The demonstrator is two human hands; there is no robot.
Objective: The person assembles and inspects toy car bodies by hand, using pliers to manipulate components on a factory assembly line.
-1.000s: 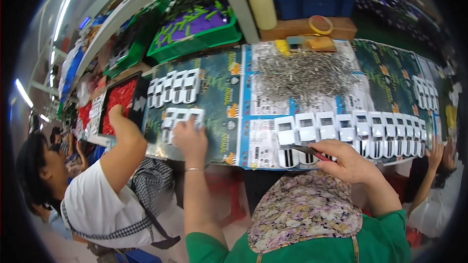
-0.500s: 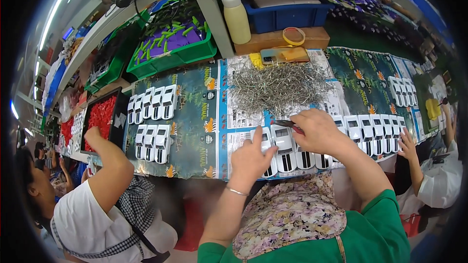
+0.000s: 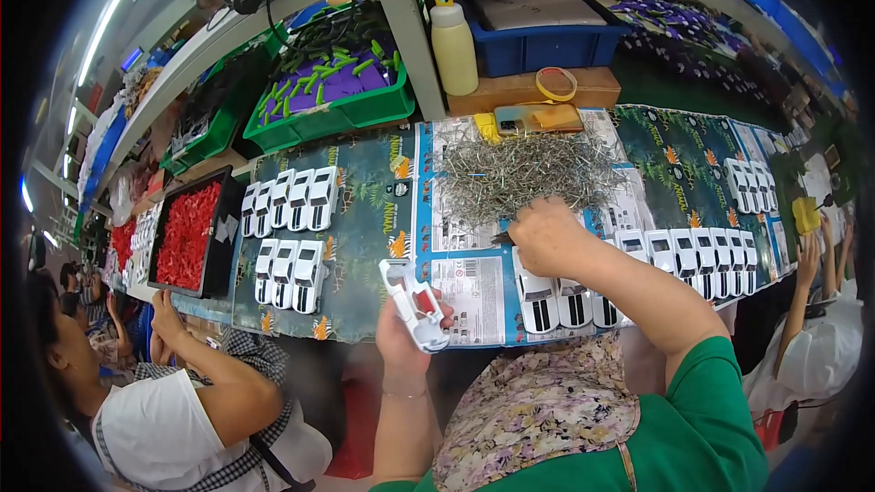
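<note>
My left hand (image 3: 401,346) grips a white toy car body (image 3: 398,281) turned over, its hollow inside with a red part facing up, near the table's front edge. My right hand (image 3: 545,235) is closed at the near edge of a heap of thin metal axle rods (image 3: 529,169). The dark tip of the pliers (image 3: 501,239) pokes out from its fingers; the hand hides the rest. Whether it also pinches a rod, I cannot tell. Below my right forearm stands a row of white toy car bodies (image 3: 536,301) with black windows.
More white car bodies (image 3: 296,200) stand in two rows at left. A black tray of red parts (image 3: 228,210) and a green crate (image 3: 337,114) lie beyond. A phone (image 3: 540,118), a cream bottle (image 3: 453,50) and a blue bin (image 3: 547,46) line the back. Co-workers sit on both sides.
My left hand has taken the leftmost car body from the row, turned it over and drawn it left toward me. My right hand has shifted slightly left, to the rods.
</note>
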